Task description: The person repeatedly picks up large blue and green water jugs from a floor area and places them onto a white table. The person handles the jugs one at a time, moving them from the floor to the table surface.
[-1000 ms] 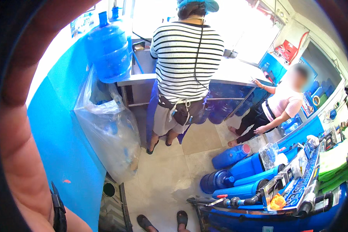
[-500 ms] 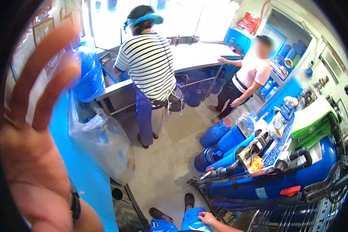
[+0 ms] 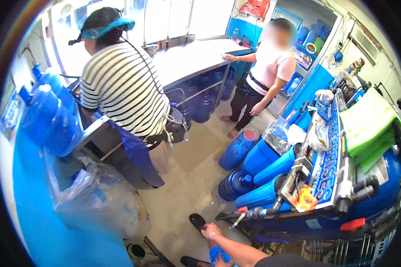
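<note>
My right hand [image 3: 209, 231] hangs low near the bottom centre, over the floor beside a black sandal [image 3: 197, 221] on my foot. Its fingers look loosely curled, and I see nothing in them. A pale band circles the wrist. My left hand is out of view. A blue patterned piece of my shorts [image 3: 220, 255] shows under the right forearm. Closest to that hand on the right is a black-framed rack of blue filter housings [image 3: 258, 194] and pipes, with a red-handled valve [image 3: 242, 209] at its near end.
At left, a person in a striped top [image 3: 122, 84] bends over a counter [image 3: 196, 58]; another in a pink top [image 3: 274, 66] rests a hand on it. Blue jugs [image 3: 236, 184] stand on the floor. A large clear plastic bag [image 3: 102, 196] bulges at left. A green towel [image 3: 370, 122] drapes the rack.
My left hand, raised close at the left, has gone from view. My right hand has moved off my shorts and hangs beside my foot. The view has shifted closer to the striped-top person.
</note>
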`<state>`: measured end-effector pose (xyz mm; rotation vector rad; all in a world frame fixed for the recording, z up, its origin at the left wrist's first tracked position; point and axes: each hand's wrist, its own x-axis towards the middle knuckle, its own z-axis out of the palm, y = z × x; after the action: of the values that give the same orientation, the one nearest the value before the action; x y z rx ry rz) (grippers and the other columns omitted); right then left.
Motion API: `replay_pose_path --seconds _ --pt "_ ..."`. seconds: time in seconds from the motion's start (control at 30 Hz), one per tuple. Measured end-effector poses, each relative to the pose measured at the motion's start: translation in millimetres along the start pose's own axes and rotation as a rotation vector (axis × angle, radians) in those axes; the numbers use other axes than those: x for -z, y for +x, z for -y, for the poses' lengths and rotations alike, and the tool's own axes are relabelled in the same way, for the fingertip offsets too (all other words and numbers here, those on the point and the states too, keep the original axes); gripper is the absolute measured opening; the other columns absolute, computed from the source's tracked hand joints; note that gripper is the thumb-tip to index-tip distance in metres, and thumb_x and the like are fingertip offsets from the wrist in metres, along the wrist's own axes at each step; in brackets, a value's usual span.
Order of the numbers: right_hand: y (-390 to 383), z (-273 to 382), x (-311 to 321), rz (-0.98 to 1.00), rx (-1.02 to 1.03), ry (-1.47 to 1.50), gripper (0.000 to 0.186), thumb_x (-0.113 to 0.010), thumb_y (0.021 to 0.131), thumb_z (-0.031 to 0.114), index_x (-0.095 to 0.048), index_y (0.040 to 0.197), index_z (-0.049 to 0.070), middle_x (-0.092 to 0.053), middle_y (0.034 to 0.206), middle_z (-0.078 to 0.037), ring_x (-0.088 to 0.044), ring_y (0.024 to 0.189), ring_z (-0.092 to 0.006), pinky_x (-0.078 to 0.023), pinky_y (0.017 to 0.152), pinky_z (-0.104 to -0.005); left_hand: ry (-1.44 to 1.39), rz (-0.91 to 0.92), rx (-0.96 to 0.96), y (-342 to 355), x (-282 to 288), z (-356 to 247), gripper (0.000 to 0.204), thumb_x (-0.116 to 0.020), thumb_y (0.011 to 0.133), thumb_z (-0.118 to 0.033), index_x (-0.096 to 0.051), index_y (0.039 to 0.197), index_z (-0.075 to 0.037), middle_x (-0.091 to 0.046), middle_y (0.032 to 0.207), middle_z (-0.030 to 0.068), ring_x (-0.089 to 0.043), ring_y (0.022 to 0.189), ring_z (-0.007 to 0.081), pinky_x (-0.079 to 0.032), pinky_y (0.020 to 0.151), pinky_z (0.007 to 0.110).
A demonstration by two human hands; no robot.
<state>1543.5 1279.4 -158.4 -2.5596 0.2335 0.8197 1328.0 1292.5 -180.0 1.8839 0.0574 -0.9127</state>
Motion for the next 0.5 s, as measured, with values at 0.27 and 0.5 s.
replay_pose_path --seconds 0.27,0.5 --pt "257.9 -46.3 92.6 -0.091 -0.14 -0.653 0.036 -0.061 0.093 0.03 -0.074 0.122 0.012 -0.065 0.131 -0.012 -0.059 0.126 -0.0302 -0.046 0.103 -0.0528 -0.064 -0.214 0.662 89.0 38.3 -65.6 0.105 -0.084 0.074 -0.039 -0.028 0.162 -0.023 -0.007 0.169 0.0265 -0.006 0.155 0.0524 -0.023 0.114 0.076" --pt "395.1 -224.5 145.2 -0.022 -0.246 -1.201 0.035 -0.051 0.101 0.025 -0.073 0.123 0.01 -0.067 0.13 -0.009 -0.059 0.124 -0.0291 -0.044 0.1 -0.0555 -0.157 -0.453 0.582 123.0 79.7 -51.0 0.091 -0.086 0.068 -0.036 -0.048 0.15 -0.021 -0.028 0.161 0.0244 -0.032 0.147 0.0472 -0.032 0.117 0.06"
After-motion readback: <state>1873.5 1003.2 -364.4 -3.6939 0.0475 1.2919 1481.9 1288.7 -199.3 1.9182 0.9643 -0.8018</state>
